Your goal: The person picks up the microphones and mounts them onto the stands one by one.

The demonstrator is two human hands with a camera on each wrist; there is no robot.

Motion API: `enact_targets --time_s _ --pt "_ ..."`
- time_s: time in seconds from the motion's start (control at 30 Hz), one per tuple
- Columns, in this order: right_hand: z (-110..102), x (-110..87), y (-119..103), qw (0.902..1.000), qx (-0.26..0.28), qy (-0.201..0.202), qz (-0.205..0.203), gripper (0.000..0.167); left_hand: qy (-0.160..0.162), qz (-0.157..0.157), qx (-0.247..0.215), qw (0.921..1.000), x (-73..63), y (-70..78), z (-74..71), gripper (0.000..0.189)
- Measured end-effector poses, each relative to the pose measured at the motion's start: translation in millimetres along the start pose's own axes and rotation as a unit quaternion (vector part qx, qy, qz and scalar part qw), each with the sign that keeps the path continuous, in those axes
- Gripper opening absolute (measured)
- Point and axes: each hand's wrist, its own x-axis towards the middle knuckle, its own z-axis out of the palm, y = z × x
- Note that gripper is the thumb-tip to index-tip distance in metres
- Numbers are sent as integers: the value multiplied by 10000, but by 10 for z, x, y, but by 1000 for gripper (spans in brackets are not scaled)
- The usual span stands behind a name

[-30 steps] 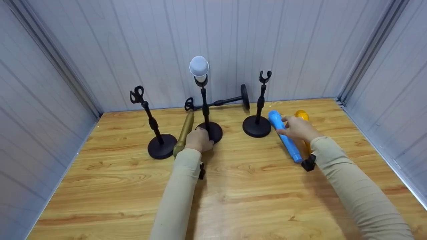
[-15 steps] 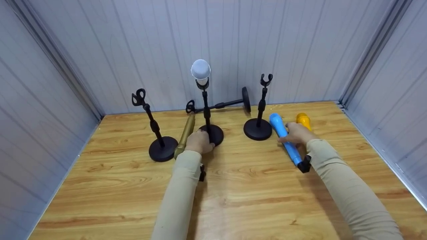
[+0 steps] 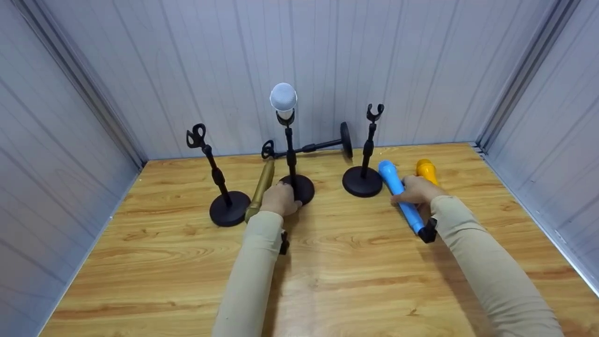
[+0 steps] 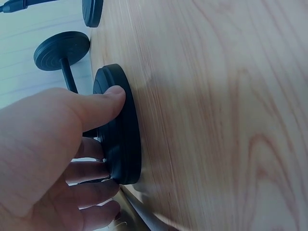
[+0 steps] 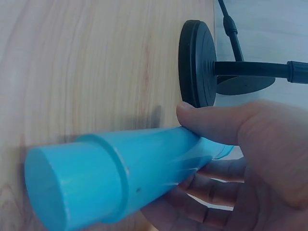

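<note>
My left hand (image 3: 279, 199) holds the round black base (image 4: 120, 130) of the middle microphone stand (image 3: 291, 159), thumb on its edge and fingers on the other side. A white microphone (image 3: 283, 98) sits upright in that stand's clip. My right hand (image 3: 419, 191) grips a blue microphone (image 5: 139, 168) lying on the table, thumb on one side and fingers curled round the other. Beside it lies an orange microphone (image 3: 426, 171), partly hidden by the hand. A gold microphone (image 3: 262, 187) lies just left of my left hand.
One black stand (image 3: 217, 178) stands at the left, another stand (image 3: 367, 154) right of the middle, both with bare clips. A third stand (image 3: 311, 147) lies on its side along the back wall (image 3: 318, 61). Panel walls enclose the wooden table (image 3: 327, 281) on three sides.
My right hand has lowered onto the blue microphone and closed round it. My left hand stays at the stand's base. The head view has shifted slightly.
</note>
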Motion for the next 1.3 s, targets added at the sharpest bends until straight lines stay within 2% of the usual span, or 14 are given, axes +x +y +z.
enact_targets --time_s 0.4,0.7,0.97,1.17,1.3 --pt "-41 -57 -16 9993 346 157 -27 56 40 68 97 9999 0 1 -16 65" --pt "-80 -103 -40 9972 687 271 -125 74 -10 81 76 9999 -7 -5 -10 64" --pt "-132 -90 -27 9890 1073 924 -422 84 -70 11 84 9999 -4 -5 -14 66" --pt "-132 -68 -49 9768 1252 1560 -762 81 -13 12 27 10000 -18 2 -18 66" --pt "-133 -53 -70 9648 1252 2047 -1078 76 31 18 42 10000 -22 4 -19 66"
